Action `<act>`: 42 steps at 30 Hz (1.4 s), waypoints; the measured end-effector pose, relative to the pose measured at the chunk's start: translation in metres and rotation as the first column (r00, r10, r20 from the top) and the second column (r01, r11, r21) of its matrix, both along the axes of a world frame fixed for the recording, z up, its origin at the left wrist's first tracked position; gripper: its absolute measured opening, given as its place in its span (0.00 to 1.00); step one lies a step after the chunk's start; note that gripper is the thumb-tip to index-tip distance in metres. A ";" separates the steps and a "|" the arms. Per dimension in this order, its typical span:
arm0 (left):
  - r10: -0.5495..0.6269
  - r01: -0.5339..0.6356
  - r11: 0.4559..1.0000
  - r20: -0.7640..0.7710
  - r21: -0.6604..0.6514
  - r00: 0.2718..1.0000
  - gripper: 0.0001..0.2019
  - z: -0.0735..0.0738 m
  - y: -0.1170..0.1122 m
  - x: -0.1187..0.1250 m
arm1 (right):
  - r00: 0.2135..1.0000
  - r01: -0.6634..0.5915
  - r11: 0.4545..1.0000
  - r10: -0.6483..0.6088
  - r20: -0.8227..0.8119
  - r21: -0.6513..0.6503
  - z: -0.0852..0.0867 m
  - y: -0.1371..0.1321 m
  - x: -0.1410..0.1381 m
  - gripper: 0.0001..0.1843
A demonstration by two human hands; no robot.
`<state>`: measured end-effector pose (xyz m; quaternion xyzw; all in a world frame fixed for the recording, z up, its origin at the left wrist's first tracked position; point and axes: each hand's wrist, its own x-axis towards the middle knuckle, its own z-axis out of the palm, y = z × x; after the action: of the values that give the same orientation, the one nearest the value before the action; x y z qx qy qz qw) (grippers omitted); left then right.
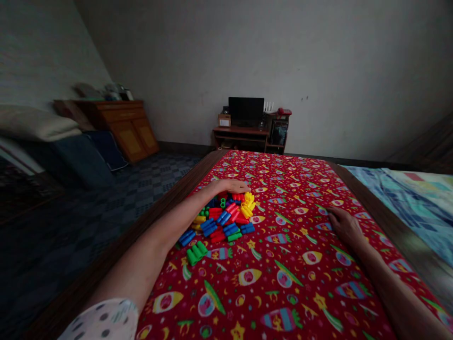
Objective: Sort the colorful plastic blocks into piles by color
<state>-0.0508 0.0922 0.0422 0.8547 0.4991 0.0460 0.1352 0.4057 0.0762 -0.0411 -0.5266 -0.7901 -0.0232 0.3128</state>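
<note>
My left hand (236, 186) is at the far side of a pile of plastic building blocks, low over the cloth, its fingers stretched out to the right. Its fingertips come close to the yellow blocks (248, 206) and red blocks (238, 197); whether they touch is unclear. Nearer to me in the pile are blue blocks (208, 227) and a green block (197, 253), shaped like joined tubes. My right hand (345, 224) rests on the red printed cloth (293, 293) to the right, apart from the blocks, fingers loosely extended and holding nothing.
The cloth covers a long table with dark wooden edges (348, 186). Beyond it stands a desk (240, 133) with a monitor (246, 111) and a red telephone (284, 112). A wooden cabinet (127, 125) is at the left; a bed with a blue patterned sheet (396, 203) lies right.
</note>
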 end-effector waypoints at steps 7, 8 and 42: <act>0.309 -0.344 0.937 0.312 0.064 0.899 0.36 0.012 -0.083 -0.074 | 1.000 0.003 1.000 -0.003 -0.009 0.010 -0.002 0.001 -0.001 0.20; 0.386 -0.436 0.897 0.362 0.065 0.848 0.39 0.006 -0.094 -0.085 | 1.000 0.000 1.000 0.000 -0.008 0.009 -0.002 0.001 -0.002 0.20; 0.528 -0.692 0.636 0.461 0.342 0.713 0.33 -0.038 -0.170 -0.051 | 0.997 -0.068 0.996 0.069 -0.018 0.053 0.000 0.000 -0.010 0.19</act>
<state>-0.1014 -0.0781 0.0046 0.6167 0.7035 0.3517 -0.0322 0.3956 0.0763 -0.0413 -0.4910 -0.8037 -0.0279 0.3350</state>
